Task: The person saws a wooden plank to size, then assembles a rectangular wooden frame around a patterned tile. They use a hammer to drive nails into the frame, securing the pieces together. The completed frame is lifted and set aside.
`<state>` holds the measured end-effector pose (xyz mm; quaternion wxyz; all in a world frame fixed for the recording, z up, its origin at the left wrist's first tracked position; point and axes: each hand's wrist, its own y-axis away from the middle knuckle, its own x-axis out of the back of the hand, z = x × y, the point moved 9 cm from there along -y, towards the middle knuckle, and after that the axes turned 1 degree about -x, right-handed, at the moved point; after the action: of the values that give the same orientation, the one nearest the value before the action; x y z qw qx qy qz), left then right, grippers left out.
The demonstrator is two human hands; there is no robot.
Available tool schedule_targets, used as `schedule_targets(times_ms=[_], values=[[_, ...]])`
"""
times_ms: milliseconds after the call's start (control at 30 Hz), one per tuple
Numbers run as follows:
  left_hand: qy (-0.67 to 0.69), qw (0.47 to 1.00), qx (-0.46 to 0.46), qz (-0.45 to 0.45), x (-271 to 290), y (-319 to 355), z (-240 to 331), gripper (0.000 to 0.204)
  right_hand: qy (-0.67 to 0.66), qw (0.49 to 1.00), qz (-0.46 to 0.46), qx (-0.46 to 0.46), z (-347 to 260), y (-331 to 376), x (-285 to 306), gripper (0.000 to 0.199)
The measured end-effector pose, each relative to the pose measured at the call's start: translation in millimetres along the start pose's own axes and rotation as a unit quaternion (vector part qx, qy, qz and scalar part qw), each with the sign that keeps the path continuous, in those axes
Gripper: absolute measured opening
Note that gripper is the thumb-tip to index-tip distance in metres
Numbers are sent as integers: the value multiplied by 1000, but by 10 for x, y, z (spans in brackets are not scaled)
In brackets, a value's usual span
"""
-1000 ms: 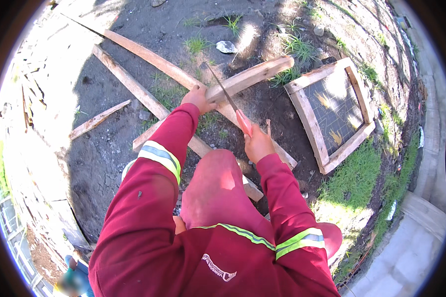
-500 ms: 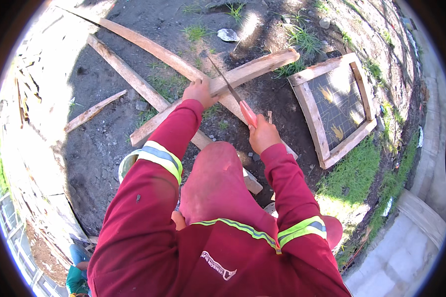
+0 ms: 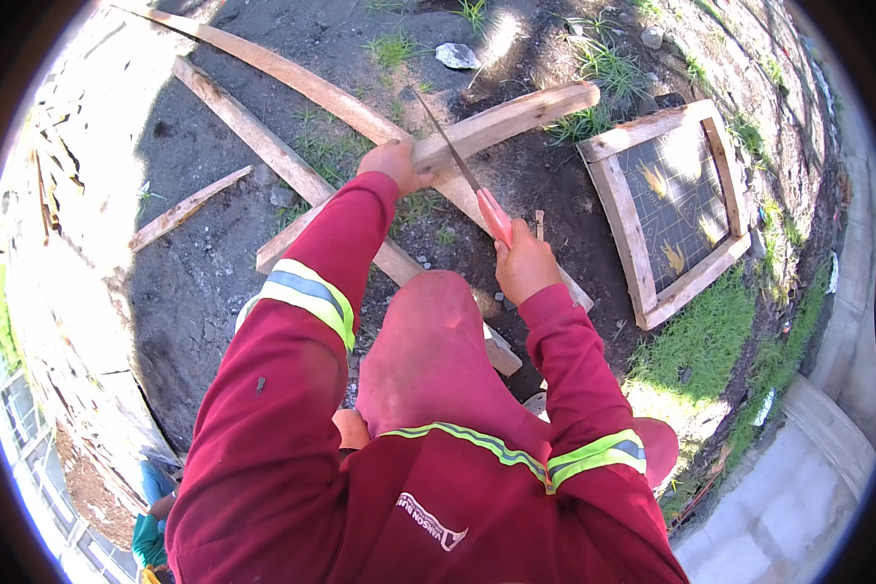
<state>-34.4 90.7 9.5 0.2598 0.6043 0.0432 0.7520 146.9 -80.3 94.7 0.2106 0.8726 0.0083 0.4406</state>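
My left hand is wrapped round a thick wooden beam, which slants up to the right across other timber. In my right hand is the red handle of a handsaw. Its dark, tapering blade crosses the beam just right of my left hand and points away from me. Whether the teeth have cut into the wood is too small to tell. Beneath the beam a long plank runs from far left to near right. A second length of timber passes under the beam, left of that plank.
A wooden frame with a dark patterned panel lies on the right. A short wood strip is on the soil at left, and a pale rock lies farther off. Another person shows at the lower left edge.
The saw has moved slightly forward over the beam, its tip now farther from me. My left hand and the beam's far end sit a little higher in view.
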Motion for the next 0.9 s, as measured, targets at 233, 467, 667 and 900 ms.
schedule_targets(times_ms=[233,467,667,900], values=[[15,1000,-19,-2,-47,-28,-5,64,-10,998,-37,-39,138,1033,486,27],[8,1000,6,-15,-15,-1,-8,70,0,1000,13,-8,48,-10,-50,21],[11,1000,-1,-25,-64,-21,-29,70,35,992,-66,-98,306,1214,449,28],[14,1000,-8,10,20,16,12,64,7,999,35,38,-155,-159,5,23]])
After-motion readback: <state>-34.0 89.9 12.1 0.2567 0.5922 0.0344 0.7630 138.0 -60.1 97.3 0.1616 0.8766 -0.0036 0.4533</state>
